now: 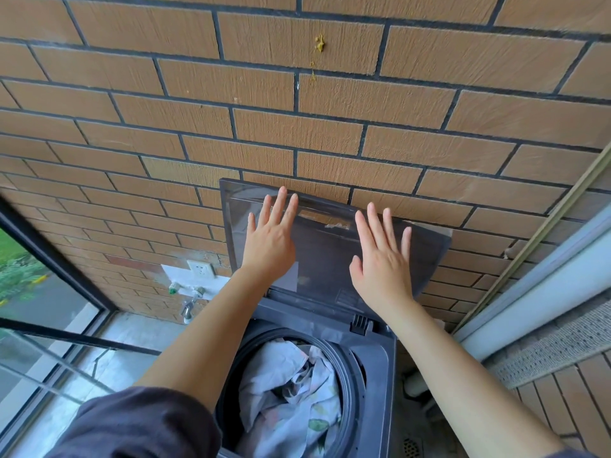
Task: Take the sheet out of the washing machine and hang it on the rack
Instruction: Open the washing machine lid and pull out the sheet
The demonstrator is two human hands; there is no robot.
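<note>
A dark grey top-loading washing machine [377,355] stands below me against a brick wall. Its lid [324,246] is raised upright against the bricks. My left hand [269,238] and my right hand [383,262] lie flat on the inside of the lid, fingers spread, holding nothing. Inside the round drum lies a crumpled pale blue-grey sheet [291,391] with a faint leaf print. No rack is in view.
The brick wall [297,110] fills the view ahead. A white socket [200,269] and taps [190,299] are on the wall left of the machine. Dark-framed glass panes [49,325] close the left side. A sliding window frame [545,276] runs along the right.
</note>
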